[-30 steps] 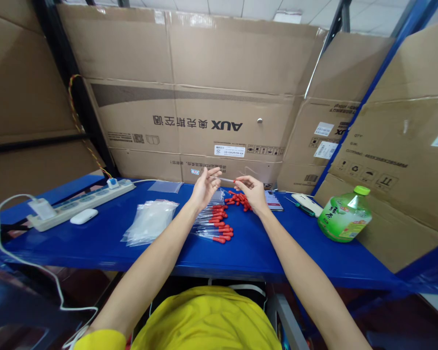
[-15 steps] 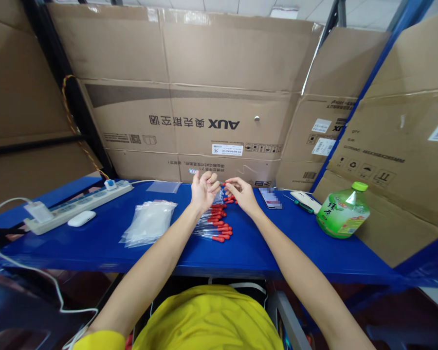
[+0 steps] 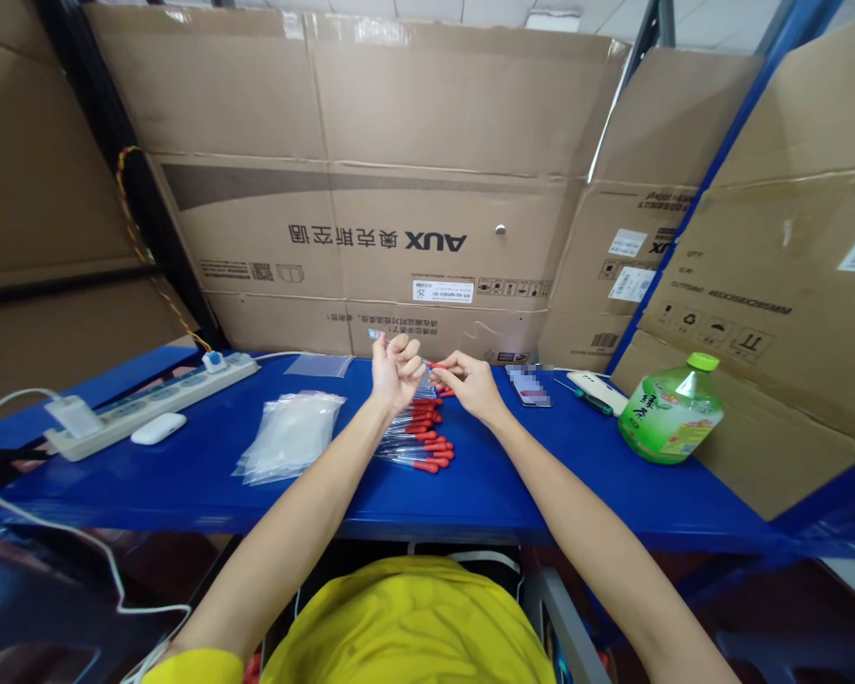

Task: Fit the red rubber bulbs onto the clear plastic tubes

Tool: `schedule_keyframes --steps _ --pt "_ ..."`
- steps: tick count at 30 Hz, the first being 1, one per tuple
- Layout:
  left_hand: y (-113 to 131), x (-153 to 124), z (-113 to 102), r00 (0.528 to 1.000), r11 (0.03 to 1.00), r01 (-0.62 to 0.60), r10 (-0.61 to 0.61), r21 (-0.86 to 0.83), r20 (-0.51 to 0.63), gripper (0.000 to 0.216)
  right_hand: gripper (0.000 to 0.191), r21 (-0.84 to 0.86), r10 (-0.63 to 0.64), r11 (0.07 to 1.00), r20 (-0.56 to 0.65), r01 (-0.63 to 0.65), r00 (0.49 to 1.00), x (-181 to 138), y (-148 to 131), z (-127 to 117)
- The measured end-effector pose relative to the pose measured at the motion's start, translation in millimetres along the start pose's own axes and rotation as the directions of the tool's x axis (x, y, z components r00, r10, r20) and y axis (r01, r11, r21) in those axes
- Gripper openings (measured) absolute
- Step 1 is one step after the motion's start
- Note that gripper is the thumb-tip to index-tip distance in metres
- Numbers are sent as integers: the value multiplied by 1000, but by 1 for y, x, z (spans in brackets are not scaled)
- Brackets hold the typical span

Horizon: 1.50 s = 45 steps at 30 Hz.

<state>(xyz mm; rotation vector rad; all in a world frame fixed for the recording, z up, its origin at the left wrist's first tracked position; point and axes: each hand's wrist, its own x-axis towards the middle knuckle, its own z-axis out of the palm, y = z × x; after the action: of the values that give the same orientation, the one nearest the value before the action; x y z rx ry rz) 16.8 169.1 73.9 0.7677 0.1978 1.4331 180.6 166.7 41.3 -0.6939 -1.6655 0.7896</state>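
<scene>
**Fitting a red bulb onto a glass tube**

Left hand point(image 3: 393, 369) and right hand point(image 3: 470, 382) are meeting above the blue shelf point(image 3: 513, 475), fingers pinching one dropper point(image 3: 431, 367) between them, just over the row of finished droppers point(image 3: 420, 439). Best keeping tube and bulb in line, pushing gently. Fingers are hiding the joint; seating depth is unreadable.
</scene>
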Motion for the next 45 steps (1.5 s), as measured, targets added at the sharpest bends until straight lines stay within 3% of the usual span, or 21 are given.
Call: schedule_keyframes --steps 9,22,41,45 --pt "-2 -2 4 1000 999 4 -5 -43 -19 48 31 -169 -90 982 -3 88 996 -4 -11 3" --pt "-3 -4 6 995 960 97 -102 -261 -5 48 25 -220 -188 959 -15 180 982 -5 -13 3" --pt "-4 -3 4 993 962 116 -115 -245 17 49 21 -392 -238 891 25 228 971 -7 -13 1" --pt "-4 -4 5 992 962 130 -124 -241 38 49 21 -463 -292 843 36 275 956 -7 -12 0"
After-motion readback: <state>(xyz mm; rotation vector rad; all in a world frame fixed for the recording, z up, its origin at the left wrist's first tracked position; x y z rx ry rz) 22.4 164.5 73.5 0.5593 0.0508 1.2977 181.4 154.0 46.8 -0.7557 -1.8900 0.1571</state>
